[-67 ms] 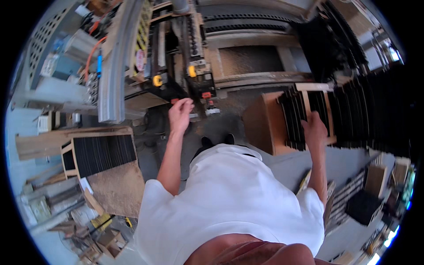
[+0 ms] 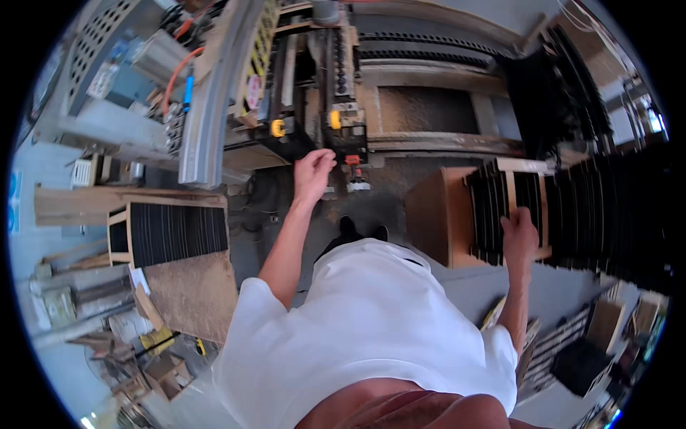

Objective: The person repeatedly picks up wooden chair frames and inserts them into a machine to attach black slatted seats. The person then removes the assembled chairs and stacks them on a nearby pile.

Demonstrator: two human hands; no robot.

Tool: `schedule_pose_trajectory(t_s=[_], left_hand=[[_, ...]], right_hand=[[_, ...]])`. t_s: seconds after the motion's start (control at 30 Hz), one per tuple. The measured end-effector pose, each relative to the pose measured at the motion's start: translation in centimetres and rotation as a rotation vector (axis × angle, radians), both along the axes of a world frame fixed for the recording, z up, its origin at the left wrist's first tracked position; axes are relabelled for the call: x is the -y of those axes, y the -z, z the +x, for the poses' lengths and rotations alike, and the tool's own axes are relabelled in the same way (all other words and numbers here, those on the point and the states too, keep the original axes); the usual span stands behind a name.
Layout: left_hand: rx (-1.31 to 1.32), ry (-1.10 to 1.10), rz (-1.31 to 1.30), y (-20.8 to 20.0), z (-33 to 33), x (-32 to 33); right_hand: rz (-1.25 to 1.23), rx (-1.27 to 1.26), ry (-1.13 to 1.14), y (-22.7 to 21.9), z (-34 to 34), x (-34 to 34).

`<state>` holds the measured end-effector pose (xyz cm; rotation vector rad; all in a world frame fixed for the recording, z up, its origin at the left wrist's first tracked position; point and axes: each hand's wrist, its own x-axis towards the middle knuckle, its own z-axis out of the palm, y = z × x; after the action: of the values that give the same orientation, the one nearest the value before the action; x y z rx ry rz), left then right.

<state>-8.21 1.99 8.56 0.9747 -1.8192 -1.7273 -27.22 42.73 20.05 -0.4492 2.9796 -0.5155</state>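
My left hand [image 2: 313, 175] is held out in front of the machine [image 2: 311, 100], just below its two yellow knobs and beside a red fitting [image 2: 352, 160]. Its fingers are curled together; whatever they hold, if anything, is hidden. On my right, a light wooden frame [image 2: 525, 164] lies on a stack of dark, thin-edged pieces [image 2: 487, 214]. My right hand [image 2: 520, 237] is at this frame, its fingers bent around one wooden strip. Part of the strip disappears under the hand.
A brown box-like panel [image 2: 436, 214] stands left of the right-hand stack. More black stacked pieces [image 2: 600, 207] extend to the far right. To my left, another dark stack [image 2: 179, 234] in a wooden frame sits by a worn board [image 2: 189, 297]. A metal beam [image 2: 204, 143] juts toward me.
The whole view has shifted, with the machine and both stacks appearing farther right. Both hands keep nearly the same places relative to the machine and the wooden frame.
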Motion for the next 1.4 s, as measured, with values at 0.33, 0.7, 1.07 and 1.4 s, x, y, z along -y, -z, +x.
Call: schedule_pose_trajectory(t_s=[0.33, 0.7, 1.07, 1.4], left_hand=[[-0.277, -0.088, 0.295, -1.8, -10.7, 14.7], [-0.37, -0.248, 0.65, 1.7, -25.7, 31.4], [-0.534, -0.388, 0.78, 3.6, -31.3, 37.5], [-0.615, -0.438, 0.757, 2.9, -24.8, 28.4]], right_hand=[[-0.444, -0.178, -0.049, -3.8, -2.0, 3.5], [-0.457, -0.084, -0.209, -5.9, -2.9, 14.2], [-0.407, -0.049, -0.421, -6.0, -5.6, 21.0], [-0.311, -0.145, -0.846, -5.2, -10.9, 32.7]])
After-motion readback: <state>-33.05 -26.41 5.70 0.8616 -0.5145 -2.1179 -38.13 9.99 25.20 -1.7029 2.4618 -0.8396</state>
